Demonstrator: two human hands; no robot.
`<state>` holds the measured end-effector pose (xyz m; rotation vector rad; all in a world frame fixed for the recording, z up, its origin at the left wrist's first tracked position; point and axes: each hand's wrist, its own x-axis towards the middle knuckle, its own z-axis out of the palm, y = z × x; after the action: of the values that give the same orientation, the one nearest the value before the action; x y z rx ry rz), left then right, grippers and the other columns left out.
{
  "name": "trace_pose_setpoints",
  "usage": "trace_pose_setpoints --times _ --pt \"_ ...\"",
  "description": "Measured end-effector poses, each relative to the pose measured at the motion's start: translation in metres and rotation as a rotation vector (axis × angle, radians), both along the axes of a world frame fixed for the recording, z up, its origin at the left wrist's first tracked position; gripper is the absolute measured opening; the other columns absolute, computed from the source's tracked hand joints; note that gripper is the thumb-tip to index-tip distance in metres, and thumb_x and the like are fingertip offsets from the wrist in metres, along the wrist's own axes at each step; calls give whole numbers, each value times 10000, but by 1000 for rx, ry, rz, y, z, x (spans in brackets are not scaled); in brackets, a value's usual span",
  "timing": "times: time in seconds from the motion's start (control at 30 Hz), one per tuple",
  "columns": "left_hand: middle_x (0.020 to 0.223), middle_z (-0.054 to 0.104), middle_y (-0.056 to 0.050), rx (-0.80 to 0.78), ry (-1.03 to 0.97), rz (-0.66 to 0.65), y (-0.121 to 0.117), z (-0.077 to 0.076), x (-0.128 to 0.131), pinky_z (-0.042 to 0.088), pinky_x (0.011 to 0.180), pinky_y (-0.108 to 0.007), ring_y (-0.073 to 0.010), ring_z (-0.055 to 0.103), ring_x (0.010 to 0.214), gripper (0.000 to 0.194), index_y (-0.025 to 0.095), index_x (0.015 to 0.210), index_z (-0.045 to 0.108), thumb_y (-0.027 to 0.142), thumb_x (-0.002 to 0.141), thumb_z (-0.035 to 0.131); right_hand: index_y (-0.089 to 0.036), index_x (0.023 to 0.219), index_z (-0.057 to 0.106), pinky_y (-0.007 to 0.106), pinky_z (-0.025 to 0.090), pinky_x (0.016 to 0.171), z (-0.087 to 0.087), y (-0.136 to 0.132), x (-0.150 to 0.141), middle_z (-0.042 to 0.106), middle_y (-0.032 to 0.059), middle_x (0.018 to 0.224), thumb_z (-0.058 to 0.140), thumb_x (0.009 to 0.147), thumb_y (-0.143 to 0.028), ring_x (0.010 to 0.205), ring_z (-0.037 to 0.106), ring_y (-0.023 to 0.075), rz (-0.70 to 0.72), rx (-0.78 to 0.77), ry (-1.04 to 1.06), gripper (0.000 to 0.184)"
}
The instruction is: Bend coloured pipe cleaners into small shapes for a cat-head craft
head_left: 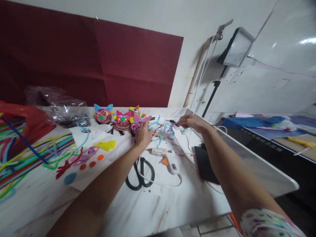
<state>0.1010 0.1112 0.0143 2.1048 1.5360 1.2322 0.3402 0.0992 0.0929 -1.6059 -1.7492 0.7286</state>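
My left hand (144,135) is closed at the side of a pink and purple animal-head ornament (137,124), which it partly covers. Beside that ornament stand a pink one (122,121), one with blue ears (103,114) and, partly hidden behind, one with orange ears (137,111). Further right, my right hand (190,122) has its fingers pinched together over some dark, thin pieces; what they hold is too small to make out. Curled purple fuzzy wire (170,132) and light blue fuzzy wire (155,123) lie between my hands.
Black-handled scissors (140,174) and a white glue gun (172,163) with a trailing cord lie in front. Coloured fuzzy sticks (59,144), felt discs (92,164) and a clear plastic bag (61,108) are at left. A dark tablet-like slab (204,164) lies under my right forearm.
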Motion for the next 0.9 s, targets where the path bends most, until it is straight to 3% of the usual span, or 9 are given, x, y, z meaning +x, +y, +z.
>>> trace_pose_setpoints --times 0.1,0.17,0.27,0.37,0.47,0.7,0.8,0.9 --pt "1315 615 -118 134 1 -50 -20 11 14 451 1037 -327 -222 590 1198 289 206 1158 645 170 931 470 -145 525 613 259 304 518 0 -6 -6 501 -26 437 639 653 -221 487 411 90 35 -9 51 151" --pt "1313 620 -105 216 71 -198 -28 14 26 463 1013 -319 -223 600 1185 300 215 1196 638 218 930 499 -149 528 628 259 292 515 -2 -12 -12 501 -32 429 642 624 -219 487 404 93 79 -24 85 120" --pt "1223 680 -101 139 236 -293 -32 11 40 494 934 -325 -245 633 1131 320 232 1198 642 264 885 588 -150 534 637 257 299 524 -3 -24 -20 504 -37 435 656 593 -233 493 413 94 149 -46 152 104" --pt "1006 742 -107 43 316 -270 -32 4 43 508 821 -329 -260 684 983 184 216 986 718 260 882 573 -146 534 632 260 305 531 -6 -34 -21 509 -35 448 673 577 -251 494 423 93 168 -43 233 121" --pt "922 746 -104 1 336 -255 -32 -2 39 500 778 -323 -252 691 917 224 210 867 726 279 906 517 -146 530 623 265 305 529 -14 -38 -16 507 -32 455 688 574 -260 490 420 92 119 -10 322 138" --pt "1048 728 -94 -67 387 -252 -35 -8 24 493 799 -314 -251 671 979 263 217 911 723 389 881 527 -179 485 576 276 286 486 -41 -39 -9 461 -27 454 689 566 -241 482 376 102 -82 102 554 152" --pt "990 739 -83 -101 411 -251 -37 -9 14 501 763 -317 -259 677 940 267 229 817 722 424 862 545 -195 472 534 265 292 473 -44 -43 -10 442 -30 468 665 558 -245 493 370 102 -165 154 664 165" --pt "919 745 -78 -113 410 -244 -39 -10 1 507 786 -316 -249 681 926 298 224 764 722 328 900 478 -189 512 547 247 311 480 -43 -50 -10 450 -33 484 648 566 -256 508 398 98 -225 181 751 133"
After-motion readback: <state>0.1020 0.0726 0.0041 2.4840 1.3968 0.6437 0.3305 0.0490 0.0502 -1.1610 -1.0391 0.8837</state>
